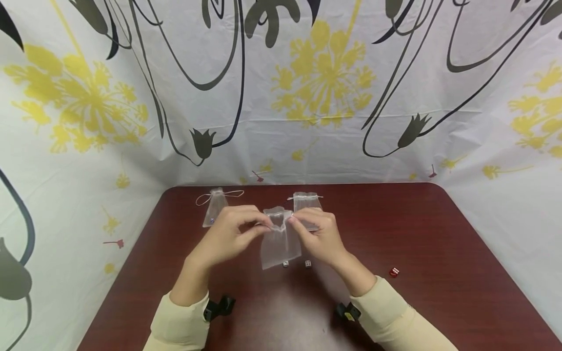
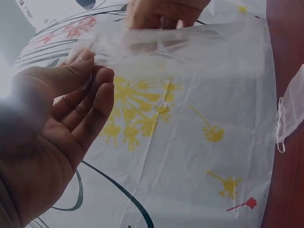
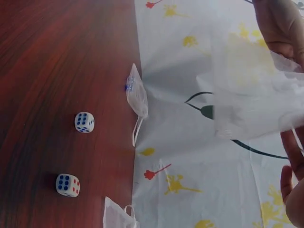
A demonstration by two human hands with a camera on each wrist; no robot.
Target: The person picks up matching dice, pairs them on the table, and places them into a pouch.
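Note:
A sheer white drawstring pouch [image 1: 280, 248] hangs above the table between both hands, its mouth uppermost in the head view. At the left of its gathered top, my left hand [image 1: 232, 233] pinches the edge between thumb and fingers. The right hand [image 1: 319, 236] pinches the opposite side of the mouth. In the right wrist view the pouch [image 3: 251, 99] looks see-through, and I make out nothing inside. Two white dice, one [image 3: 84, 122] with blue pips showing and another [image 3: 68, 185] with blue and red pips, lie on the table below the hands.
A second pouch [image 1: 215, 207] with a blue-spotted die inside lies at the back left. Behind the right hand is another pouch [image 1: 307, 199], partly hidden. A red die [image 1: 394, 272] sits on the dark red table [image 1: 439, 302] at the right. Patterned cloth [image 1: 281, 146] hangs behind.

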